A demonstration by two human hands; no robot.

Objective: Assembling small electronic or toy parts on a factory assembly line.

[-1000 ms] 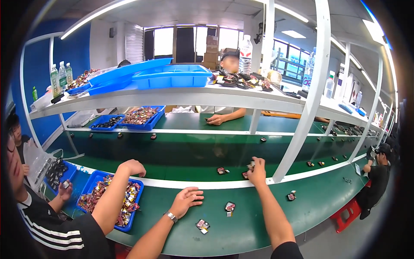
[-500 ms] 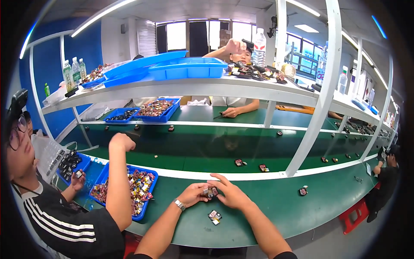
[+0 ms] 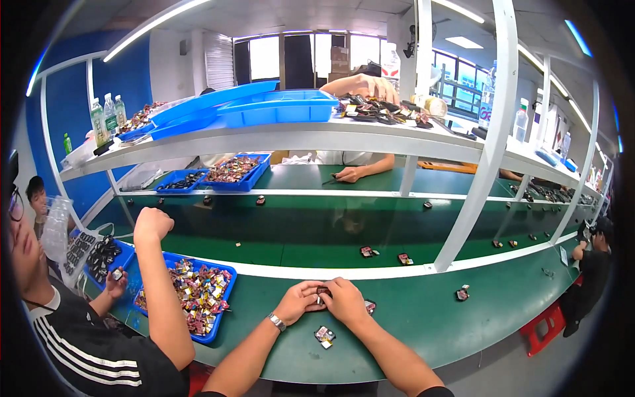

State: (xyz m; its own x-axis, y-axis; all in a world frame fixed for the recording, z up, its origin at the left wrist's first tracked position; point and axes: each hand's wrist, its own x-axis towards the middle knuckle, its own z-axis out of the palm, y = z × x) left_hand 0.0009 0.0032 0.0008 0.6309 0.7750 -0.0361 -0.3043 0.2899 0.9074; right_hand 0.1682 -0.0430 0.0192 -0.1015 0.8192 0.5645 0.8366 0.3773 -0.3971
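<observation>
One loose part (image 3: 325,336) right of blue tray (image 3: 231,279); second part (image 3: 370,306) farther right, half-hidden by right hand (image 3: 344,301) | white rail (image 3: 297,272) bars tray's far side | small dark part (image 3: 322,291) right of tray, left hand (image 3: 301,303) and right clamped on it; pale tab nearward, long axis covered | green worktop (image 3: 417,331) runs rightward from tray, near edge curving

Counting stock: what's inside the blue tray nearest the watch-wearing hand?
The tray holds a heap of small mixed-colour parts; the heap hides the bottom, and a co-worker's arm covers some.
</observation>
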